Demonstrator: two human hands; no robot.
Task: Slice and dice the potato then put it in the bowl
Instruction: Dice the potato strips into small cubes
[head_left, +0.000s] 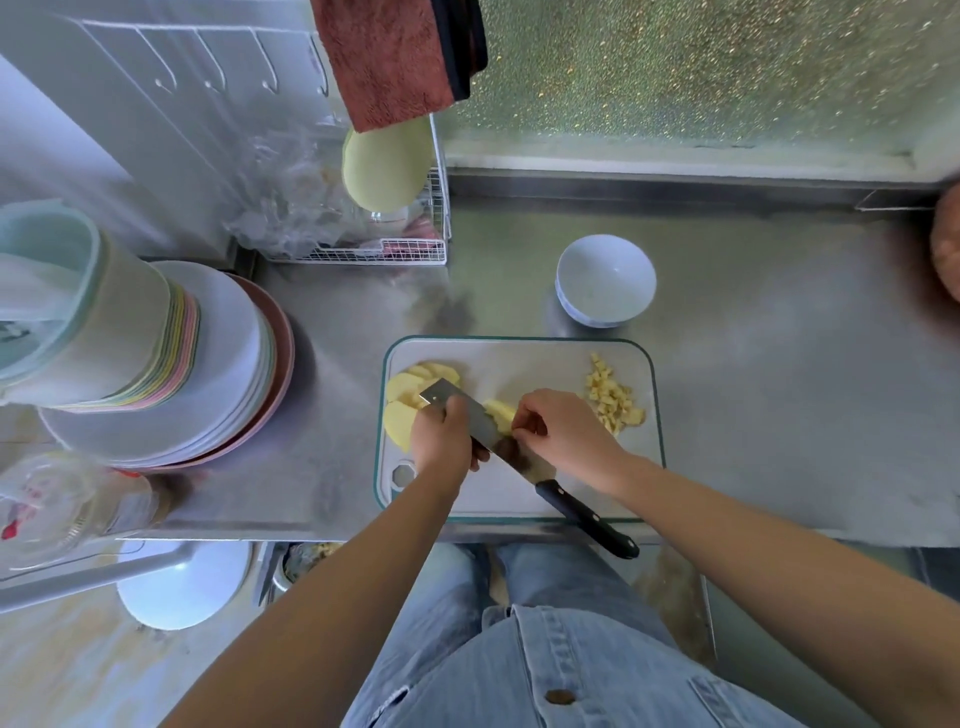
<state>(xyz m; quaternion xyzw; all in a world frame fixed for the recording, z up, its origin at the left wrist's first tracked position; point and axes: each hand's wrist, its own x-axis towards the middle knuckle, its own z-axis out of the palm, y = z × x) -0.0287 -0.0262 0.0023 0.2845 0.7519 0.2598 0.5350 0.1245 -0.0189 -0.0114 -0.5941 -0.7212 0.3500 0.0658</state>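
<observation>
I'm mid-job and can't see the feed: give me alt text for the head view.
On the cutting board, the left hand grips the knife by its blade while the right hand pinches a potato piece beside it. Potato slices lie left, diced potato right; the white bowl behind holds nothing.

Bright, diffuse light; soft shadow beside the bowl (605, 280); dull sheen on the steel counter (779, 389); wide-angle bending and blur smear the stacked plates (218, 364).
</observation>
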